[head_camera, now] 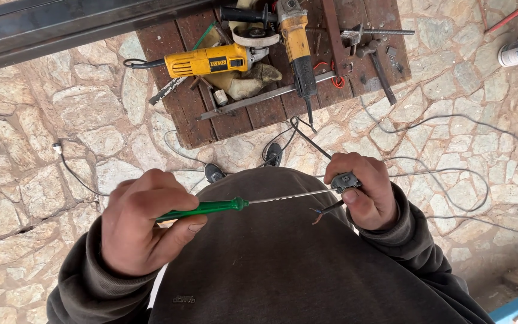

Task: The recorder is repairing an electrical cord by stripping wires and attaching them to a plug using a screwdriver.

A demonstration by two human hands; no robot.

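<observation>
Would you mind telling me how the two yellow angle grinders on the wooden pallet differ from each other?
The left grinder lies crosswise on the wooden pallet, while the right grinder lies lengthwise, its tail toward the person. The right grinder shows a black side handle; none is visible on the left grinder. The right grinder's rear grip is black; the left grinder's body is yellow throughout. Both are yellow, corded, and meet near a disc guard.

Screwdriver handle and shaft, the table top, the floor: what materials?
Screwdriver handle in the left hand: glossy translucent green, likely plastic. Shaft: thin, bright grey, looks like bare steel. Table top: dark reddish planks with visible seams, apparently worn painted wood. Floor: irregular pale stones with mortar joints, rough and matte.
</observation>
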